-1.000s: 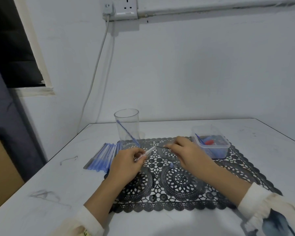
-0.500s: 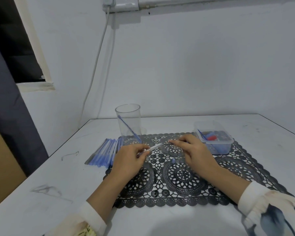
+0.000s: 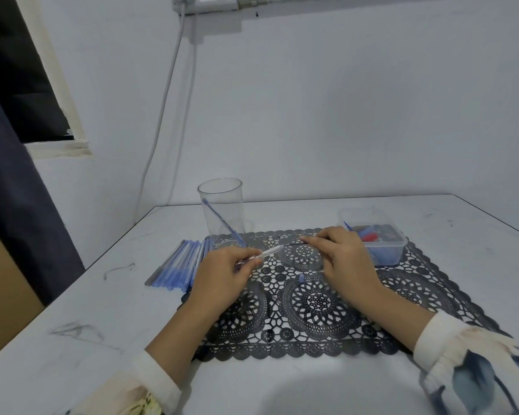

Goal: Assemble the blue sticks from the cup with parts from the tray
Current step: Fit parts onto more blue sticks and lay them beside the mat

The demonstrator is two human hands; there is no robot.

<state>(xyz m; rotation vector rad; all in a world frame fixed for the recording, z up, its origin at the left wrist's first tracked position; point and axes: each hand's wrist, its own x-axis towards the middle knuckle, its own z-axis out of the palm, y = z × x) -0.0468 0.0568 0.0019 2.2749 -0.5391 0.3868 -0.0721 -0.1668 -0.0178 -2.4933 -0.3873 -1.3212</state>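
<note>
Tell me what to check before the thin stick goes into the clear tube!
1. Left hand grips the clear tube: ok.
2. Right hand pinches the thin stick: ok.
3. Stick tip lined up with the tube's opening: cannot tell.
4. Small blue cap lies close by on the mat: ok.
5. Cup upright, one blue stick inside: ok.

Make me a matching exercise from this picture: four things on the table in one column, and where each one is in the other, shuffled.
1 cup
2 tray
3 clear tube
4 blue cap

A loose on the mat
B in the left hand
C holds one blue stick
D holds red and blue parts

Pairs: 1-C, 2-D, 3-B, 4-A.
</note>
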